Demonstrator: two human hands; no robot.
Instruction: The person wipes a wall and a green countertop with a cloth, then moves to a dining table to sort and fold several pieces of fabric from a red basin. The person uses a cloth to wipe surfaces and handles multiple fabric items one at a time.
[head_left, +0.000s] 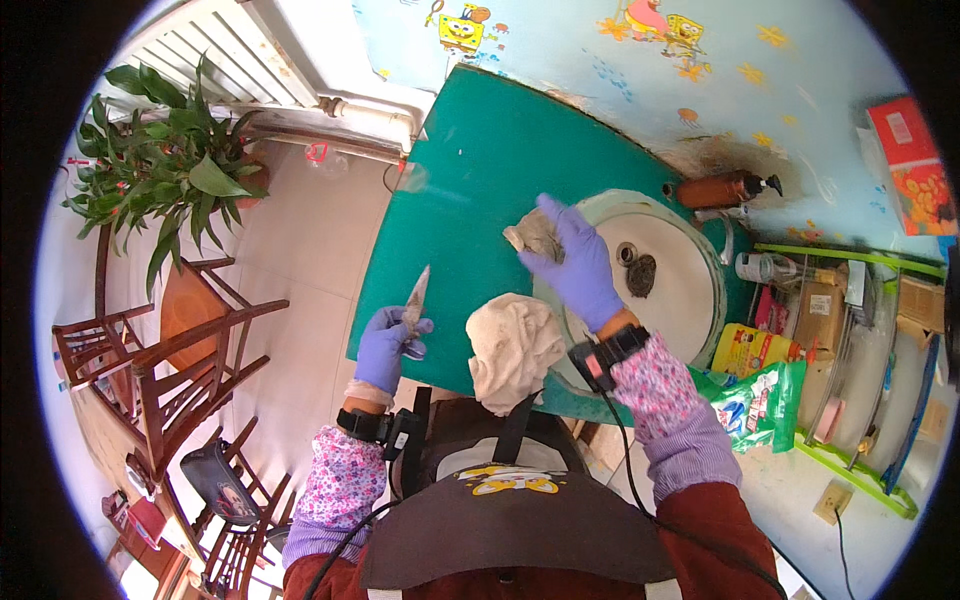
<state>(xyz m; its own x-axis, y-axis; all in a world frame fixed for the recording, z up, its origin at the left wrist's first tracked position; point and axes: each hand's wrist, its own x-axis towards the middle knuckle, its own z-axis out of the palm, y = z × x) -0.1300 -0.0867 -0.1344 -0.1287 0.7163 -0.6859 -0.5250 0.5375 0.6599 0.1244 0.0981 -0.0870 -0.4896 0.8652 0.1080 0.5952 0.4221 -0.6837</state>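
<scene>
My left hand (383, 350), in a purple glove, is closed around a small knife (418, 298) whose greyish pointed blade sticks up and away from me over the green countertop (440, 240). On the right, my right hand (580, 265), also gloved, grips a crumpled greyish rag (540, 236) by the left rim of the round sink (690, 310). Its thumb and fingers lie either side of the rag. A bunched beige cloth (513, 348) lies between my hands at the counter's near edge. In the sink, a dark brown clump (641, 275) sits beside the drain (627, 253).
A brown pump bottle (715, 190) and a tap (728, 240) stand behind the sink. To the right, a green-edged rack (850, 400) holds bottles and packets, with a green-and-white bag (765, 405) at its front. Wooden chairs (165, 345) and a leafy plant (170, 170) are left.
</scene>
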